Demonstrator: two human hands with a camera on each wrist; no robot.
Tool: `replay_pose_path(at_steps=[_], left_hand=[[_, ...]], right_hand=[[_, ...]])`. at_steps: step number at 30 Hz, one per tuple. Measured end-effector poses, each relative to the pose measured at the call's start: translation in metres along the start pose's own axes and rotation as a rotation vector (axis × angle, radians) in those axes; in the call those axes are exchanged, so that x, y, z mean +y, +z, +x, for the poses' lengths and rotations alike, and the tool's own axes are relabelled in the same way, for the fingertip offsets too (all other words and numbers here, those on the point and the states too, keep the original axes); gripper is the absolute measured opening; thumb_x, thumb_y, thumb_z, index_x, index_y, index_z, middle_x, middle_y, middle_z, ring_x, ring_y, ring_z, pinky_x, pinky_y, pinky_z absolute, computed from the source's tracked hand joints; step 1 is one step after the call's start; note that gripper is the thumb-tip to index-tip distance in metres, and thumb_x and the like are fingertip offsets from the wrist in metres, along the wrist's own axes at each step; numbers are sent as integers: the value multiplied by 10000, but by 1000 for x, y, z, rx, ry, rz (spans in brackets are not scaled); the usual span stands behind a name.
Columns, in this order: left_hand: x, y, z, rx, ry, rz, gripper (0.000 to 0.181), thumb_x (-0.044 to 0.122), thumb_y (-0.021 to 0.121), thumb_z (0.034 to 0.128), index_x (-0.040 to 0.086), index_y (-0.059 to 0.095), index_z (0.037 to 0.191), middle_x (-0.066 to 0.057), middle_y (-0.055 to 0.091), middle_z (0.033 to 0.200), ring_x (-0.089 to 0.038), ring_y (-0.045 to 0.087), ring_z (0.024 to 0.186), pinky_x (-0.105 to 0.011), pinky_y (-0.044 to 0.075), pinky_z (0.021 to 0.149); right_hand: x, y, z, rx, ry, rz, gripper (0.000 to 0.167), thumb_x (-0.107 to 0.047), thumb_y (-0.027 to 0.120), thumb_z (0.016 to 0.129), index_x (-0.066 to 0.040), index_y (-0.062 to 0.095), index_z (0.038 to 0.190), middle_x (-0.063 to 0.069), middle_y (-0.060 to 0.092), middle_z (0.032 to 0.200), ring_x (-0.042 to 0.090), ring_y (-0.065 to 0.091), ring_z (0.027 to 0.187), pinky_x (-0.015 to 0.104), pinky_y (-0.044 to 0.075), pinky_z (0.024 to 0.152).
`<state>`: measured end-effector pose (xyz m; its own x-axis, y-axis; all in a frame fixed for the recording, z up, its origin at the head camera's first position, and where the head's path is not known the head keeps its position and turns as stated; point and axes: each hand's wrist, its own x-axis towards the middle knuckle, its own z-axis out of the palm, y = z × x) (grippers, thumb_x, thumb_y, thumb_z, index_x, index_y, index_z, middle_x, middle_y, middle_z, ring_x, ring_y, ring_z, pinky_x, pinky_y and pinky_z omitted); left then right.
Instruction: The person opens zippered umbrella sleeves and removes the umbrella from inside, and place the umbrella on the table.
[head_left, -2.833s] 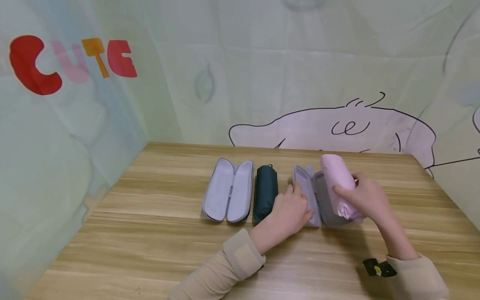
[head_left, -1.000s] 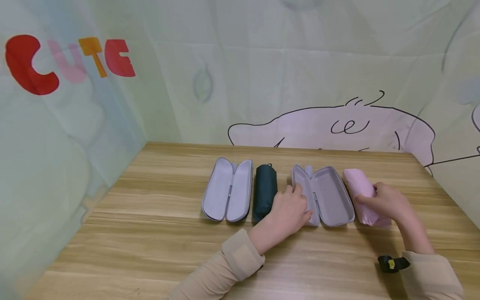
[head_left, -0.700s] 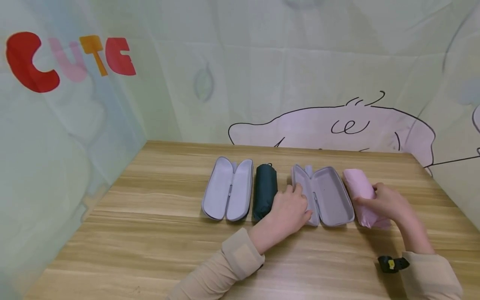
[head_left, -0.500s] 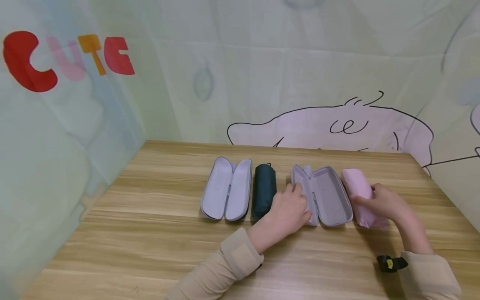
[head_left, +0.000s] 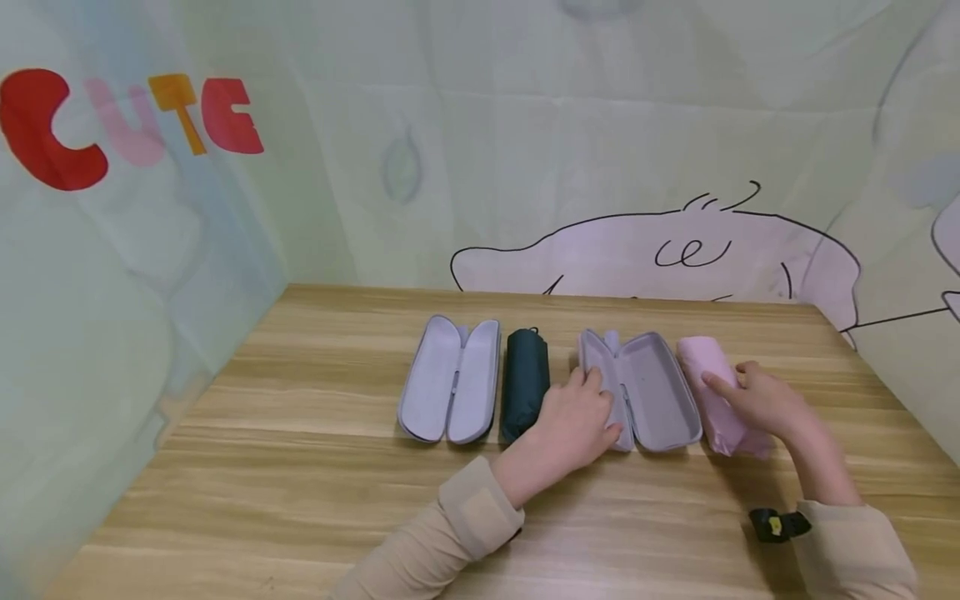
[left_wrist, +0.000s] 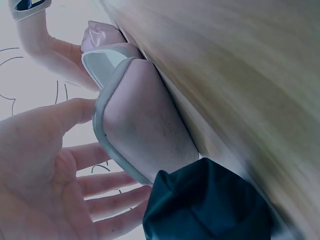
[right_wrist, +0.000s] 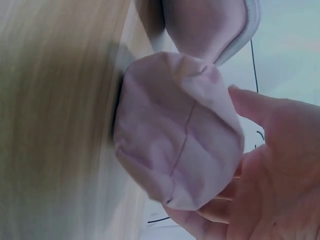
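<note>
At the right, a pink folding umbrella (head_left: 708, 375) rolled in fabric lies on the table beside an open case. My right hand (head_left: 768, 404) holds it, thumb on one side and fingers on the other; its gathered end fills the right wrist view (right_wrist: 180, 135). The open case (head_left: 663, 400), grey inside and pinkish outside, has nothing in its right half. My left hand (head_left: 573, 421) rests on its left half. In the left wrist view its fingers (left_wrist: 107, 182) extend fairly straight and the thumb touches the rim. A dark green folding umbrella (head_left: 525, 379) lies beside that hand.
A second open case (head_left: 431, 383), pale lavender-grey inside, lies left of the dark green umbrella. All stand in a row on a wood-grain table (head_left: 300, 500). A printed cloth backdrop (head_left: 337, 167) rises behind the table and along its left side.
My right hand has carried the pink umbrella from above the case's right half to the table on its right. My left hand has stayed on the case. The view has shifted slightly.
</note>
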<state>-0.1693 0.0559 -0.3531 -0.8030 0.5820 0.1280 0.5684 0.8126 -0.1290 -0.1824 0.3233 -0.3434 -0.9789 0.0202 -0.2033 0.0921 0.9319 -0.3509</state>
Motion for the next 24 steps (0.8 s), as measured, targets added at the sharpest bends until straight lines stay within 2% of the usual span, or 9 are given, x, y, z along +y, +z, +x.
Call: replay_pose_path(at_steps=[3, 9, 15, 18, 24], left_hand=[[-1, 0, 0, 1, -1, -8, 441, 514, 521, 938, 187, 651, 1205, -70, 534, 1366, -217, 510, 1213, -355, 522, 819], [-2, 2, -1, 48, -34, -48, 490, 530, 529, 929, 221, 575, 1307, -75, 501, 1409, -265, 444, 1336, -408, 489, 899], [-3, -3, -7, 52, -99, -124, 602, 568, 493, 932, 218, 459, 1420, -69, 422, 1491, -273, 386, 1392, -450, 455, 982], [-8, -5, -12, 48, -111, -133, 651, 601, 445, 938, 218, 396, 1462, -68, 360, 1541, -266, 340, 1427, -484, 418, 1032], [-22, -8, -23, 22, -138, -157, 725, 632, 389, 942, 199, 295, 1516, -68, 259, 1594, -263, 226, 1482, -557, 319, 1108]], right_hand=[[-2, 0, 1, 33, 2, 4, 925, -597, 293, 976, 236, 237, 1373, 476, 389, 1297, 623, 415, 1162, 664, 392, 898], [-11, 2, -1, 108, -48, -4, 889, -576, 368, 970, 205, 272, 1384, 477, 300, 1354, 630, 346, 1204, 688, 341, 950], [-32, 5, -11, 237, -130, -43, 790, -520, 418, 976, 168, 363, 1360, 466, 367, 1320, 624, 397, 1156, 694, 369, 902], [-43, 9, -17, 282, -171, -34, 747, -493, 443, 978, 146, 379, 1361, 448, 375, 1334, 618, 390, 1176, 695, 353, 924], [-68, 18, -29, 317, -263, -23, 754, -507, 487, 959, 91, 366, 1402, 388, 303, 1446, 583, 302, 1299, 693, 259, 1028]])
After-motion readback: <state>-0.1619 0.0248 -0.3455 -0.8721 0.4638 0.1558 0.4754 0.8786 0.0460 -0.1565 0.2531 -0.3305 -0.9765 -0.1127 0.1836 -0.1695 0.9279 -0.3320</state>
